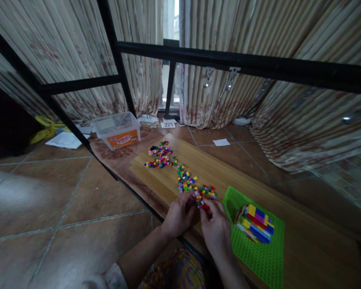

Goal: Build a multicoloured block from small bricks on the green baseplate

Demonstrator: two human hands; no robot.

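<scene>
A trail of small coloured toy bricks (185, 180) runs along the wooden board (165, 184). At its near end my left hand (179, 214) rests with curled fingers at the edge of the bricks; its fingertips are too indistinct to show what they hold, if anything. Beside it, my right hand (215, 222) has its thumb and fingers drawn together at the bricks, close to a red one. Just right of that hand lies a green baseplate (258, 261), bearing a block built of multicoloured bricks (255, 222).
A clear plastic tub (117, 126) with an orange label stands beyond the board's far left end. Black metal bars (228, 62) cross in front of striped curtains (222, 96). White papers (67, 140) and a yellow item (46, 127) lie on the tiled floor.
</scene>
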